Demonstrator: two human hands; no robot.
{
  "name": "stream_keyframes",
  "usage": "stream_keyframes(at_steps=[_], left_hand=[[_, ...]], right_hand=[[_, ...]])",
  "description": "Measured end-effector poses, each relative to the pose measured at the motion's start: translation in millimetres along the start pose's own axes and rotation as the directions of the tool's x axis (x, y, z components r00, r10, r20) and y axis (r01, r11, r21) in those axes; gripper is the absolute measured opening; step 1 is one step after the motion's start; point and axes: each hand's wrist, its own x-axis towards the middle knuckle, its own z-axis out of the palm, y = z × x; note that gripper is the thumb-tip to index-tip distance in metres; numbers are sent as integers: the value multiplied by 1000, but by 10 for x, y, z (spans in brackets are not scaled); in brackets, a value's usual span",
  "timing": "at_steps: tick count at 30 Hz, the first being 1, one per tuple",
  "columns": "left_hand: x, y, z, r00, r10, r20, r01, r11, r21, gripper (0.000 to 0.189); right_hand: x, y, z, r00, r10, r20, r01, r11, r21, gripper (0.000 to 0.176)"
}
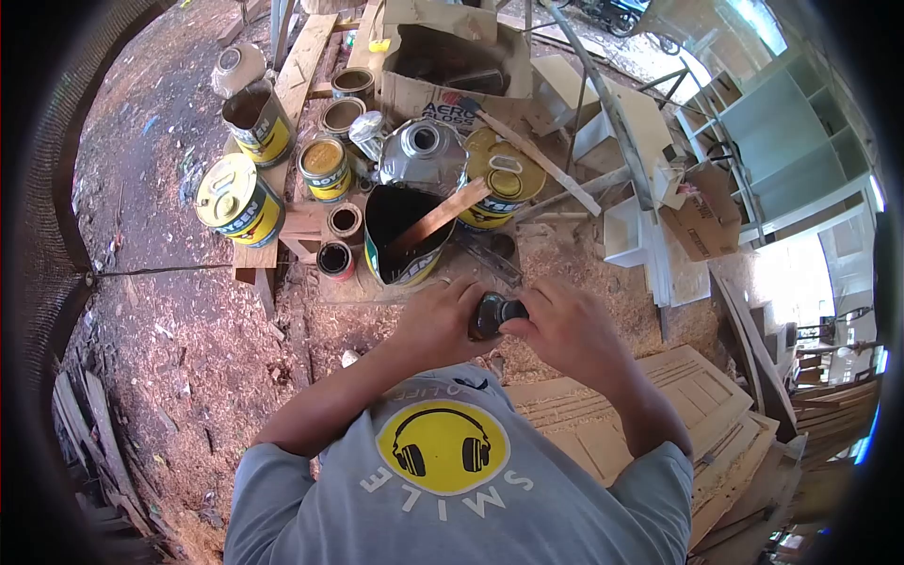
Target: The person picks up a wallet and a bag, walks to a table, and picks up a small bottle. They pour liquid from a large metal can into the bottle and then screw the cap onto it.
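Note:
My left hand (pixel 440 320) is wrapped round the body of a small dark bottle (pixel 487 318), held tilted on its side in front of my chest. The fingers of my right hand (pixel 563 325) are closed at the bottle's dark neck or cap end, thumb and forefinger pinching it. Just beyond my hands stands a cut-open paint can (pixel 414 273) with a flat wooden stick (pixel 441 217) leaning in it. Two small open cans, one brown (pixel 346 235) and one with a red label (pixel 334 273), are to its left.
Several Boysen paint cans, including a closed one (pixel 268 215), stand on planks. A clear plastic jug (pixel 422 174), a cardboard box (pixel 457 104) and a brush with a long wooden handle (pixel 541 160) lie beyond. Panelled wooden boards (pixel 678 386) are at my right; wood shavings cover the ground.

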Motion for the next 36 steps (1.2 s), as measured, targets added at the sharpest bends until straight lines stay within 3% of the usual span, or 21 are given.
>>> stream_keyframes(at_steps=[3,6,9,12,15,18,21,24,27,30,36], left_hand=[[11,7,23,1000,10,7,-10,1000,-28,57],[67,56,1,999,31,-44,-34,997,-62,58],[149,80,-20,997,42,-64,-47,997,-68,58],[205,88,-14,999,29,-42,-32,996,-82,59],[252,97,-2,998,46,-43,-49,995,-85,59],[302,118,8,990,120,-75,-127,988,-83,58],[317,173,-3,985,168,-47,-172,980,-96,58],[335,199,-14,983,185,-5,-184,973,-143,62],[356,216,6,969,243,-49,-248,956,-160,58],[322,168,88,965,260,-32,-262,958,-119,60],[187,137,252,978,205,-29,-207,970,-128,63]], right_hand=[[1,41,22,986,102,131,-82,985,-149,45],[20,-78,-194,994,15,-111,-2,994,113,48],[-13,-94,-238,987,-17,-159,58,966,253,45],[-98,-88,-404,944,305,126,-323,933,159,45],[-128,-39,-403,979,61,-192,-34,989,142,42],[-132,70,-339,974,-109,-201,98,993,-59,38],[-208,52,-372,997,78,-22,-79,995,-64,34],[-180,-81,-534,988,37,-151,-37,999,3,32],[-168,4,-451,973,-170,-154,146,977,-155,31],[-177,3,-432,985,-161,-63,147,973,-178,30],[-170,128,-216,977,-182,-116,161,972,-171,30]])
